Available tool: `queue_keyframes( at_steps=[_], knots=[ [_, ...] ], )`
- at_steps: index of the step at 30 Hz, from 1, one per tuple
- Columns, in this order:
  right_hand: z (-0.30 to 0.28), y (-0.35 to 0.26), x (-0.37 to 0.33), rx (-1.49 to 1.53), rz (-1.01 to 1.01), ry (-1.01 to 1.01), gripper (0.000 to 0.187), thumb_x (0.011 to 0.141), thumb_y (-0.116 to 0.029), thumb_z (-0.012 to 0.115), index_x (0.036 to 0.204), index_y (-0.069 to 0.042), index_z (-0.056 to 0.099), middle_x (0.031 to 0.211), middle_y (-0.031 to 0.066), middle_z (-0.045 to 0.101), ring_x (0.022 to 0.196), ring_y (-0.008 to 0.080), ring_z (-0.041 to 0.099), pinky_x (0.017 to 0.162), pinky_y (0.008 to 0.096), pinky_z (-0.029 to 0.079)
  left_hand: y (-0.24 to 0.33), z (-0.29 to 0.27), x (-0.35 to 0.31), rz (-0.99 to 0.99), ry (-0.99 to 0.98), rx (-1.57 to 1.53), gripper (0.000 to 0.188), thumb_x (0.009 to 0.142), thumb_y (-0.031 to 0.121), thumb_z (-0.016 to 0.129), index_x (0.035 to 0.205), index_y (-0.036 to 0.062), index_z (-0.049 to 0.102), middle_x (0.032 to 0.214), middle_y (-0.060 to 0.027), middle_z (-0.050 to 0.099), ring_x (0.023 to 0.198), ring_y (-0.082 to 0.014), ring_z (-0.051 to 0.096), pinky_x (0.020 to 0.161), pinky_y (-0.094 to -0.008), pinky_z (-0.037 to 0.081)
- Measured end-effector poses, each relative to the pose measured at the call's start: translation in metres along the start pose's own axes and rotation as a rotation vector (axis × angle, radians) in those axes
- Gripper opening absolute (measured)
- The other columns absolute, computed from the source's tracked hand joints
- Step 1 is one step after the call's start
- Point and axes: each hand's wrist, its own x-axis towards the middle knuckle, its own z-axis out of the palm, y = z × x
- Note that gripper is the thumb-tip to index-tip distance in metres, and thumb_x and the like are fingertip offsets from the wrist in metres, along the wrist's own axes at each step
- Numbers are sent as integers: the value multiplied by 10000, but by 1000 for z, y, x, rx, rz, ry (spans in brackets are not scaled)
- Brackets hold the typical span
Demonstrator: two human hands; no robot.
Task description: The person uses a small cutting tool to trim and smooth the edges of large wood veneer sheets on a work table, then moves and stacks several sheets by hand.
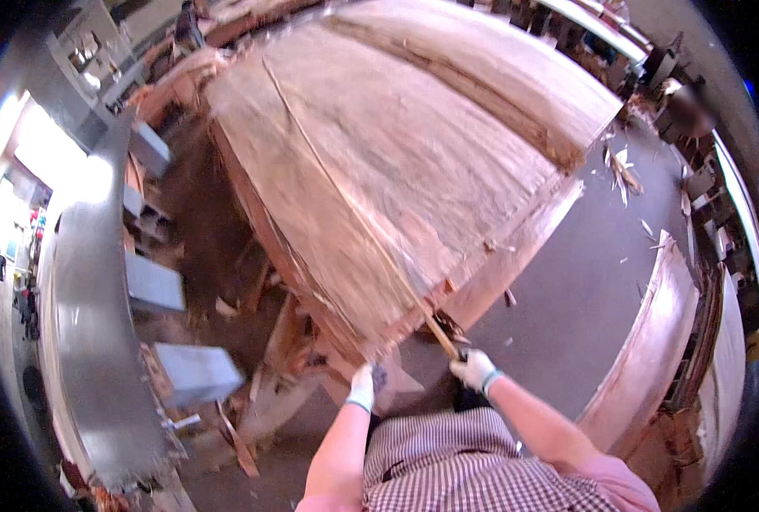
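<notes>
My right hand (475, 369), in a white glove with a green cuff, is closed round the near end of a long, thin wooden stick (437, 331). The stick slants away to the far left across a wide stack of pale wood veneer sheets (379, 162). By the near left corner of that stack is my left hand (362, 386), also gloved in white. A dark purple patch shows on its inner side. Its fingers are blurred, and whether it touches the veneer edge I cannot tell.
Another veneer stack (516, 64) lies beyond a ragged seam. At left runs a long grey metal surface (94, 316) with pale blocks (196, 374) beside it. Curved sheets (644, 341) lean at right. Scraps (622, 169) litter the floor. A person (189, 26) stands far left.
</notes>
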Motion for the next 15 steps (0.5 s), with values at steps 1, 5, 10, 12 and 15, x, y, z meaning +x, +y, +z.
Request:
queue_keyframes(
  at_steps=[1,5,10,12,15],
  knots=[
    [-19,0,13,-5,27,1,230,814,-171,627,990,-24,607,641,24,535,499,119,482,462,287,410,-3,5,0,-124,-113,-81,189,845,244,525,753,94,596,725,-78,633,716,-238,604,667,-354,504],
    [-100,38,66,-37,23,45,234,818,-167,607,985,-3,607,658,25,540,516,107,467,484,297,417,-19,106,-23,-50,111,-251,493,897,480,481,1125,42,470,1086,-97,494,1013,-272,513,933,-466,428],
    [-140,52,103,-85,110,33,187,831,-205,615,864,-26,571,623,5,515,487,96,472,457,271,407,-27,142,31,-13,133,-626,546,822,459,639,1130,68,416,1036,-95,463,921,-261,501,907,-463,440],
    [-143,65,114,-55,177,10,181,833,-209,615,851,-37,563,606,-2,503,456,93,458,427,269,389,-23,150,68,-10,255,-770,527,804,464,662,1060,77,411,980,-92,468,873,-250,501,880,-458,448],
    [-144,74,122,-49,233,-5,174,835,-211,609,845,-48,550,589,-12,487,425,93,441,392,269,362,-19,148,128,-8,313,-976,466,782,477,686,892,107,425,807,-62,469,748,-217,489,808,-429,475]
  ],
)
